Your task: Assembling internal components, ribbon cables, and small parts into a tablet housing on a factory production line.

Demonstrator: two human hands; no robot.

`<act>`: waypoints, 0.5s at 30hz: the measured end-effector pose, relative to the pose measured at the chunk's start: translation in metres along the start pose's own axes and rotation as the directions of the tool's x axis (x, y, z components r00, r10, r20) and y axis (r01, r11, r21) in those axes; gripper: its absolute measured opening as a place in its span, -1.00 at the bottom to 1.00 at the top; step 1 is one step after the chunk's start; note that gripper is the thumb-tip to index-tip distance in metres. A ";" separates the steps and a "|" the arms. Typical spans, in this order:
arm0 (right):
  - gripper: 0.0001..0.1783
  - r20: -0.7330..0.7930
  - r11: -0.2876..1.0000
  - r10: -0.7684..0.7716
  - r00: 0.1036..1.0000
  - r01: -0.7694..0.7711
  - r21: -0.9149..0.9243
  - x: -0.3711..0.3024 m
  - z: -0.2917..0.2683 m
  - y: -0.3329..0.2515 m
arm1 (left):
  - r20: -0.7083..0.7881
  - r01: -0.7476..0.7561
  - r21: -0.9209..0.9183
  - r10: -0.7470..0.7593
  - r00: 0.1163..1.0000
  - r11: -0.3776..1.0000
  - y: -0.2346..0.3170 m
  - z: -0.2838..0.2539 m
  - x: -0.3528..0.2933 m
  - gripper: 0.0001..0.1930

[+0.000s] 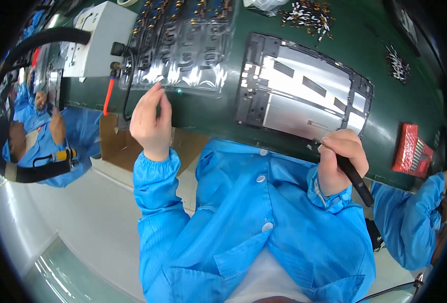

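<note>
My right hand [342, 156] grips a black pen-shaped tool [355, 181], its thick end slanting down to the right. Its tip, beside a tiny dark piece, is at the near edge of a tablet-like device frame [304, 113]. That frame has a black border, silver panels and dark strips, and lies tilted on the green table. My left hand [151, 121] is raised at the near edge of a clear plastic tray [193, 83], fingertips drawn together in a pinch. Anything between those fingertips is too small to make out. Rows of dark parts with gold bits fill the tray's far side.
A white box [99, 43] with a thick black hose [46, 36] stands at the left. Small loose parts [309, 17] and a pile of pins [396, 64] lie far right. A red pouch [406, 149] sits near right. Below the table is a cardboard box [120, 146]. People work at both sides.
</note>
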State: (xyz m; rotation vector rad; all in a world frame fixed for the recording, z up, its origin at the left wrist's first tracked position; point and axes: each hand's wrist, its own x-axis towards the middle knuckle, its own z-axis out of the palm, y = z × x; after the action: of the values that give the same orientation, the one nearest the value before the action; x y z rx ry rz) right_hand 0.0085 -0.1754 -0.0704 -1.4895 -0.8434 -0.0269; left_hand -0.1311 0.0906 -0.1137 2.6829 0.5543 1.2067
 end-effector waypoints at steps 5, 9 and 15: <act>-0.80 -0.002 1.000 -0.005 1.000 0.005 0.012 0.000 0.002 0.001 | 0.067 -0.123 0.046 0.120 0.991 0.991 -0.002 0.003 0.002 -0.81; -0.81 -0.034 0.999 -0.012 0.999 0.011 -0.038 0.000 -0.005 0.001 | 0.102 -0.222 0.048 0.216 0.971 0.974 -0.002 0.007 0.001 -0.81; -0.83 -0.088 0.958 -0.041 0.995 0.014 -0.286 0.009 -0.045 -0.007 | 0.334 -0.304 0.102 0.255 0.908 0.947 0.004 -0.013 0.008 -0.75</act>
State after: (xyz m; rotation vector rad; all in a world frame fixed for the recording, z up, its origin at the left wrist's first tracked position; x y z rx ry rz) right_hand 0.0326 -0.2113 -0.0533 -1.7325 -0.8091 -0.2466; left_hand -0.1349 0.0897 -0.0984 3.0845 0.2246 0.7809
